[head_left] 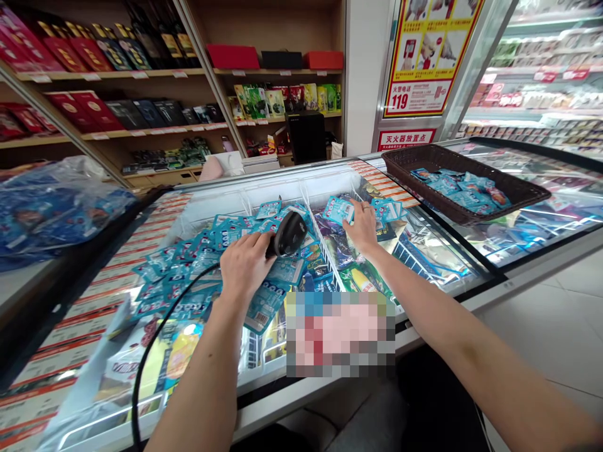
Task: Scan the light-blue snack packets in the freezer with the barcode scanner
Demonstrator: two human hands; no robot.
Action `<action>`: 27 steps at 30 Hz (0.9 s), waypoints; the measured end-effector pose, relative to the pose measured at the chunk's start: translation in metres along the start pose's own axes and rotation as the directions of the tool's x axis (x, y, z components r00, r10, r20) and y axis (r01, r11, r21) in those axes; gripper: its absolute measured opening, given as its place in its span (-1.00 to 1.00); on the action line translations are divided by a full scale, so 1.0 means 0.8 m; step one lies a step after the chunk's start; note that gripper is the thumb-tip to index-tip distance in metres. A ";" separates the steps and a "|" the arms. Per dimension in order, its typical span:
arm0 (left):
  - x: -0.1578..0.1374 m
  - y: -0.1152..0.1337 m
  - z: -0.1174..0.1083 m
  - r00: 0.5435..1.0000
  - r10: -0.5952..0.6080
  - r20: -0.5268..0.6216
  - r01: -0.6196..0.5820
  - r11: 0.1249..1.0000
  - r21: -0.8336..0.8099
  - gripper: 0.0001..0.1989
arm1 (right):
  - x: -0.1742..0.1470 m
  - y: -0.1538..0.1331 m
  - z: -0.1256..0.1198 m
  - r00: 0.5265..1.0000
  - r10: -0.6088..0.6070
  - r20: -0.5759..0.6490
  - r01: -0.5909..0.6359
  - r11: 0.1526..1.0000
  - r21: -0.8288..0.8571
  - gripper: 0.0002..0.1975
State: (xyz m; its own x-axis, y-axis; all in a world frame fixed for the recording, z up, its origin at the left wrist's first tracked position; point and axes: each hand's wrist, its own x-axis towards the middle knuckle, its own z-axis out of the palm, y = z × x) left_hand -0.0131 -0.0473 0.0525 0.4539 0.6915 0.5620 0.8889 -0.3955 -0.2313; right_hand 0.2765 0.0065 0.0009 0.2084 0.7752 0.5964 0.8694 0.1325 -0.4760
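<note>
My left hand (245, 260) is wrapped round the handle of a black barcode scanner (291, 233), whose head points up and to the right. A black cable (157, 333) runs from it down to the lower left. In my right hand (362, 227) is a small blue packet (337, 210), pinched at its right edge, with its printed barcode facing up. Around and below the scanner spreads a pile of similar blue packets (195, 257) on the glass-topped chest freezer (330, 386). More blue packets (389, 209) lie just right of my right hand.
A brown woven basket (522, 191) with several blue packets stands on the freezer at the right. A plastic bag of blue packets (61, 207) is at the far left. Shelves (277, 76) of boxes and bottles line the back. Part of the freezer's front is pixelated.
</note>
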 end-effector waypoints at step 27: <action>-0.007 -0.022 0.002 0.954 -0.298 0.010 0.298 0.954 0.047 -0.68 | -0.012 -0.028 -0.013 0.869 -0.398 0.293 0.408 0.912 0.028 -0.62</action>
State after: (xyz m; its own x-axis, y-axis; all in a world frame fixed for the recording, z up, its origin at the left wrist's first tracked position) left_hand -0.0315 -0.0433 0.0519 0.1686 0.7839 0.5976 0.9856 -0.1428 -0.0907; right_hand 0.2594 -0.0107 0.0126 -0.2962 0.8023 0.5183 0.8659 0.4545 -0.2088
